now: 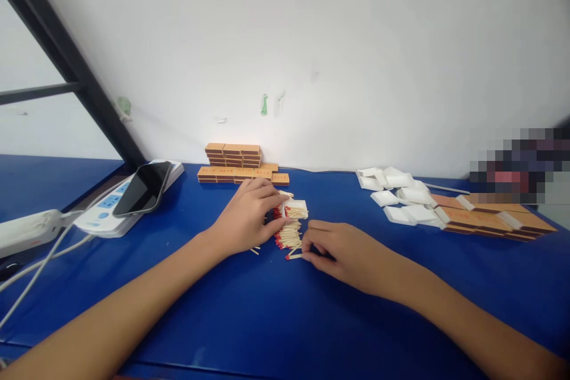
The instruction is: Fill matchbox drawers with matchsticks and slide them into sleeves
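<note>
My left hand point(250, 214) is closed around the left end of a small white matchbox tray point(299, 205), with red-tipped matches lying in it. Below the tray a pile of loose matches point(290, 234) lies on the blue table, most red heads toward the left. My right hand point(332, 246) is to the right of the pile, its thumb and forefinger pinched on the plain end of one match point(294, 257). That match has its red head pointing left. A few stray matches point(255, 250) lie under my left wrist.
Orange matchboxes point(234, 154) stand stacked by the wall. At right are white empty trays point(403, 193) and orange matchbox sleeves point(485, 218). A phone point(145, 187) rests on a white power strip point(100, 222) at left, with cables point(47, 258) running across the blue table point(267, 320).
</note>
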Demonstrator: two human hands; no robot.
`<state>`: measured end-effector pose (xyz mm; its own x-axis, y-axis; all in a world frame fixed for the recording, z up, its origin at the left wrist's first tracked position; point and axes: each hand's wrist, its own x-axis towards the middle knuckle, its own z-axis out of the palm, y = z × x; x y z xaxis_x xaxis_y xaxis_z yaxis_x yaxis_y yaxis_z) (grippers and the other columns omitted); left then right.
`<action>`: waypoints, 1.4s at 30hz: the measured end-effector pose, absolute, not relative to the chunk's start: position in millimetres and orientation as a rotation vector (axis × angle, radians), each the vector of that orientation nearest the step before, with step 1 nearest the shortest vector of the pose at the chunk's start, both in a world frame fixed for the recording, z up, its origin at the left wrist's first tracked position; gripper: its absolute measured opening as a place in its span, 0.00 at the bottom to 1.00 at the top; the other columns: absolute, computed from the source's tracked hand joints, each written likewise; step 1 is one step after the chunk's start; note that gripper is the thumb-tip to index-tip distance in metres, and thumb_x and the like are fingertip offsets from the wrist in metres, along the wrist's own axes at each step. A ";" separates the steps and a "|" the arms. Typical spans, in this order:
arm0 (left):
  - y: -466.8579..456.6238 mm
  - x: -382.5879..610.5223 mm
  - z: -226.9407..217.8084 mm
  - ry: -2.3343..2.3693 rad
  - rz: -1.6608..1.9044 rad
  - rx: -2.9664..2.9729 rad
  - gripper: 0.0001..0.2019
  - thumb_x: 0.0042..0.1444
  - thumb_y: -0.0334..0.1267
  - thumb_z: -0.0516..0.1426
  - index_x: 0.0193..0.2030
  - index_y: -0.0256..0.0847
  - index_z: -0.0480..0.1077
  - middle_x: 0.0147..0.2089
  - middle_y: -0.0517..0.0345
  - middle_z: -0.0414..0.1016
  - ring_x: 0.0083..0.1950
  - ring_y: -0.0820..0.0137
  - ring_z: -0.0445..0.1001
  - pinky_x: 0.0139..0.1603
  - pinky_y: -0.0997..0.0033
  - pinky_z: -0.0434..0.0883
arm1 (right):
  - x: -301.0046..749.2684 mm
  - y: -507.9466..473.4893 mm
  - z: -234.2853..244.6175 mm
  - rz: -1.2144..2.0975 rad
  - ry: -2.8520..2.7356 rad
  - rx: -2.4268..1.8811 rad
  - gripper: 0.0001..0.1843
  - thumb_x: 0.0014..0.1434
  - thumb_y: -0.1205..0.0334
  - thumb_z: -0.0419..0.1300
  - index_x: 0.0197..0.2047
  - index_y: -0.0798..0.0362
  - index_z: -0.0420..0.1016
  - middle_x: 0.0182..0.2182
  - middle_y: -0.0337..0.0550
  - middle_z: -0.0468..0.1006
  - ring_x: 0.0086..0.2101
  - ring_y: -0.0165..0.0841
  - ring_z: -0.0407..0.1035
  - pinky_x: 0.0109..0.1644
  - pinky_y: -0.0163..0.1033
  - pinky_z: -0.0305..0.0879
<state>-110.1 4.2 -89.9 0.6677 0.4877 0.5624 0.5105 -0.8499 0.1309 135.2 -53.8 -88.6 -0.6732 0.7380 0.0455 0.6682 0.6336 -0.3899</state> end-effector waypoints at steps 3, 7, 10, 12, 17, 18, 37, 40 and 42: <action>4.5 -109.8 -89.8 -0.851 -0.930 -2.831 0.20 0.62 0.38 0.73 0.57 0.35 0.75 0.47 0.54 0.75 0.53 0.58 0.69 0.56 0.57 0.65 | 135.9 -55.5 -83.4 0.545 -2.661 -1.184 0.08 0.70 0.66 0.57 0.38 0.52 0.74 0.39 0.41 0.77 0.35 0.32 0.70 0.39 0.38 0.63; 4.6 -110.2 -90.4 -0.853 -0.912 -2.841 0.20 0.63 0.39 0.72 0.58 0.36 0.75 0.47 0.53 0.75 0.53 0.58 0.69 0.56 0.57 0.65 | 140.4 -56.7 -71.4 0.791 -2.553 -1.237 0.09 0.69 0.62 0.58 0.37 0.51 0.75 0.32 0.38 0.74 0.29 0.30 0.64 0.33 0.36 0.61; 4.9 -110.6 -91.1 -0.845 -0.910 -2.849 0.20 0.64 0.39 0.72 0.58 0.36 0.75 0.47 0.53 0.75 0.54 0.58 0.69 0.57 0.56 0.65 | 144.5 -53.7 -66.4 0.924 -2.451 -1.292 0.11 0.70 0.56 0.58 0.38 0.50 0.77 0.29 0.36 0.72 0.27 0.29 0.62 0.30 0.35 0.59; 5.3 -110.6 -91.5 -0.839 -0.915 -2.852 0.19 0.64 0.39 0.71 0.58 0.36 0.75 0.47 0.53 0.75 0.54 0.58 0.69 0.57 0.57 0.65 | 145.9 -50.0 -67.1 0.856 -2.396 -1.310 0.12 0.70 0.55 0.58 0.38 0.50 0.77 0.29 0.36 0.72 0.27 0.29 0.62 0.30 0.35 0.59; 2.7 -109.5 -91.5 -0.823 -0.930 -2.880 0.19 0.64 0.41 0.71 0.57 0.37 0.76 0.47 0.54 0.75 0.53 0.58 0.69 0.57 0.56 0.65 | 144.1 -43.2 -77.1 0.471 -2.283 -1.304 0.10 0.71 0.58 0.57 0.38 0.51 0.75 0.30 0.38 0.70 0.29 0.30 0.63 0.33 0.36 0.59; 1.4 -109.0 -91.3 -0.815 -0.934 -2.895 0.19 0.64 0.41 0.71 0.57 0.38 0.75 0.48 0.54 0.75 0.54 0.58 0.69 0.58 0.56 0.65 | 143.5 -43.0 -79.4 0.387 -2.270 -1.310 0.10 0.71 0.59 0.57 0.38 0.51 0.75 0.31 0.38 0.70 0.29 0.30 0.63 0.33 0.37 0.59; 1.0 -107.9 -90.0 -0.829 -1.003 -2.916 0.18 0.65 0.39 0.71 0.58 0.37 0.76 0.48 0.53 0.75 0.54 0.58 0.69 0.58 0.55 0.65 | 145.2 -48.1 -74.9 0.328 -2.403 -1.224 0.06 0.69 0.62 0.58 0.39 0.50 0.76 0.32 0.38 0.71 0.29 0.29 0.64 0.34 0.37 0.60; 3.3 -109.2 -89.3 -0.844 -0.996 -2.881 0.19 0.64 0.39 0.71 0.57 0.36 0.76 0.47 0.54 0.75 0.53 0.58 0.69 0.58 0.55 0.65 | 147.9 -48.1 -72.0 0.595 -2.535 -1.197 0.04 0.67 0.64 0.62 0.41 0.48 0.78 0.34 0.37 0.72 0.30 0.29 0.65 0.34 0.35 0.62; 3.4 -109.3 -88.7 -0.843 -0.992 -2.874 0.19 0.64 0.38 0.71 0.57 0.36 0.76 0.47 0.53 0.75 0.53 0.58 0.70 0.57 0.55 0.65 | 148.1 -48.1 -71.3 0.675 -2.570 -1.207 0.03 0.66 0.64 0.64 0.41 0.47 0.79 0.35 0.37 0.73 0.30 0.29 0.66 0.34 0.35 0.63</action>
<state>-109.3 3.4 -88.7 0.6597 0.4908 0.5691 0.4823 -0.8573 0.1801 148.1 -48.1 -71.3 -0.6371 0.7708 0.0059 0.6684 0.5562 -0.4938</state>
